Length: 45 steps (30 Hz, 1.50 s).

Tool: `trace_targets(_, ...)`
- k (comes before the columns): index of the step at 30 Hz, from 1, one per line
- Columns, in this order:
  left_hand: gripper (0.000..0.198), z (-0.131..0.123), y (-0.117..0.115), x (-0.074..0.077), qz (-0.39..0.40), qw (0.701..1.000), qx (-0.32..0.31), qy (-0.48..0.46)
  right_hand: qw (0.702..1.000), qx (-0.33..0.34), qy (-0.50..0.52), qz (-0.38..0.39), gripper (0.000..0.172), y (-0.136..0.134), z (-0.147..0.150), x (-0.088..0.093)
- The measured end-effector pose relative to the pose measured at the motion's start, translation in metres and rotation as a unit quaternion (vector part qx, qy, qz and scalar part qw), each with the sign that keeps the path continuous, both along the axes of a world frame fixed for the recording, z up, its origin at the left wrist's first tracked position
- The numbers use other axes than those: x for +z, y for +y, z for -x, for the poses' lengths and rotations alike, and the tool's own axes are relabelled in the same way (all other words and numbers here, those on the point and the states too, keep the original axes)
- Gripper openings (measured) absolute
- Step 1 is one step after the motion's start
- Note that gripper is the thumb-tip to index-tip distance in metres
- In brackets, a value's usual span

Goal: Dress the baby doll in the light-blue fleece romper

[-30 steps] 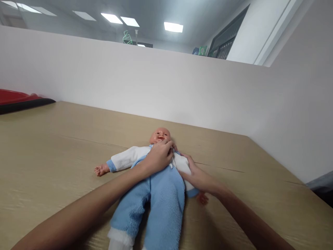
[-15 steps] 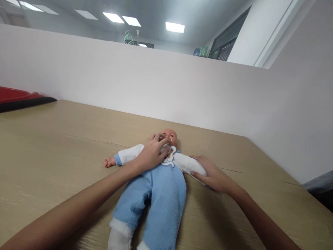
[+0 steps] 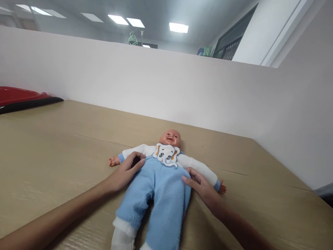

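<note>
A baby doll [image 3: 170, 137] lies on its back on the table, arms spread to both sides. It wears fuzzy blue overalls [image 3: 166, 194] with a white elephant patch [image 3: 167, 155] on the chest, white sleeves and white socks. My left hand [image 3: 127, 170] is at the doll's side, thumb and curled fingertips closed on the edge of the overalls below the sleeve. On the other side, my right hand [image 3: 201, 185] pinches the overalls near the waist, beside the doll's arm [image 3: 203, 170]. The lower feet are cut off by the frame.
The wooden table [image 3: 65, 146] reaches back to a white partition [image 3: 145, 83]. A red object with a black edge [image 3: 23, 99] sits at the far left. At the right, the table ends along a slanting edge by a white wall [image 3: 299, 121].
My left hand has moved from the doll's chest and chin down to its side, uncovering the face and patch. My right hand has left the sleeve for the overalls.
</note>
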State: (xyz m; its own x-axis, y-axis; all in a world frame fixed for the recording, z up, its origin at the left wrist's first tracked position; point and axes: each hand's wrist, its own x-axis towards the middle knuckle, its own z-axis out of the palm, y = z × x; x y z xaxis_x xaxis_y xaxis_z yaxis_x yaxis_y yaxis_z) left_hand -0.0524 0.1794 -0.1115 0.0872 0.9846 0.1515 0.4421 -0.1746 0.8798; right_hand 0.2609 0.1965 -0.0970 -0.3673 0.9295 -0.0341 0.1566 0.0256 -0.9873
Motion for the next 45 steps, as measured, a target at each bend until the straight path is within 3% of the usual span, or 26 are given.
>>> trace_targets(2,0.039,0.000,0.003,-0.001,0.015,1.000,-0.003,-0.010,0.992,-0.011,0.098,0.081,0.039,0.008,0.002,-0.007)
trace_targets(5,0.040,0.000,0.004,0.000,0.042,0.999,-0.016,-0.031,0.982,-0.050,0.159,0.087,0.044,0.015,0.004,-0.020)
trace_targets(10,0.041,-0.005,0.008,0.005,0.053,0.997,-0.030,-0.041,0.993,-0.049,0.098,0.038,0.046,0.021,-0.004,-0.031)
trace_targets(14,0.043,-0.005,0.018,0.002,0.039,0.995,-0.070,-0.057,0.990,-0.115,0.047,-0.065,0.052,0.025,-0.010,-0.030)
trace_targets(17,0.044,-0.003,0.021,-0.002,0.017,0.996,-0.055,-0.067,0.980,-0.152,0.063,-0.111,0.058,0.025,-0.010,-0.031)
trace_targets(22,0.035,-0.004,0.018,-0.009,-0.037,0.999,-0.034,-0.011,0.971,-0.189,0.051,-0.136,0.044,0.026,-0.011,-0.034)
trace_targets(25,0.030,-0.005,0.013,-0.012,-0.070,0.997,-0.024,0.030,0.971,-0.211,0.026,-0.114,0.043,0.029,-0.015,-0.039)
trace_targets(29,0.020,0.005,0.003,-0.006,-0.152,0.983,0.010,0.103,0.968,-0.211,-0.040,-0.130,0.042,0.025,-0.019,-0.047)
trace_targets(31,0.017,0.013,-0.002,0.000,-0.246,0.957,-0.026,0.154,0.960,-0.216,-0.067,-0.168,0.037,0.020,-0.019,-0.048)
trace_targets(32,0.020,0.016,-0.004,0.004,-0.313,0.929,-0.080,0.180,0.953,-0.221,-0.079,-0.190,0.033,0.017,-0.019,-0.047)
trace_targets(35,0.036,0.016,-0.012,0.012,-0.509,0.786,-0.276,0.218,0.919,-0.230,-0.114,-0.299,0.020,0.005,-0.016,-0.039)
trace_targets(37,0.047,0.008,-0.018,0.013,-0.571,0.715,-0.340,0.219,0.883,-0.210,-0.130,-0.399,0.009,-0.005,-0.014,-0.032)
trace_targets(39,0.052,-0.002,-0.024,0.012,-0.585,0.695,-0.358,0.216,0.852,-0.152,-0.142,-0.481,0.009,-0.014,-0.010,-0.024)
trace_targets(41,0.049,-0.009,-0.028,0.010,-0.582,0.693,-0.359,0.228,0.836,-0.061,-0.157,-0.522,0.025,-0.023,-0.007,-0.018)
trace_targets(45,0.043,-0.011,-0.032,0.009,-0.586,0.691,-0.350,0.239,0.827,0.083,-0.208,-0.515,0.045,-0.029,-0.002,-0.011)
